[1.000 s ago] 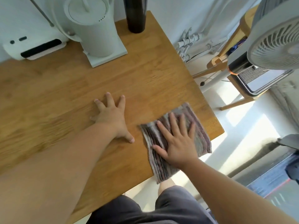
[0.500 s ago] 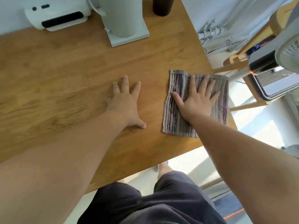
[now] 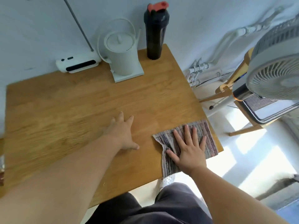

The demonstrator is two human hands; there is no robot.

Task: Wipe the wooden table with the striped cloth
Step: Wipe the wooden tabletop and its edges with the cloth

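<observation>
The striped cloth (image 3: pixel 205 136) lies flat on the wooden table (image 3: pixel 80 107) at its near right corner, and part of it hangs over the front edge. My right hand (image 3: pixel 188 150) presses down on the cloth with straight, spread fingers. My left hand (image 3: pixel 120 132) rests flat on the bare wood to the left of the cloth, fingers spread, holding nothing.
At the back of the table stand a white kettle on its base (image 3: pixel 123 57), a black bottle with a red cap (image 3: pixel 155 29) and a white device (image 3: pixel 77 64). A fan (image 3: pixel 273 68) and a wooden chair (image 3: pixel 239 88) stand right of the table.
My right hand has slid the cloth back toward me, from the right edge to the near right corner. The left hand has stayed flat on the wood. The camera has tilted up.
</observation>
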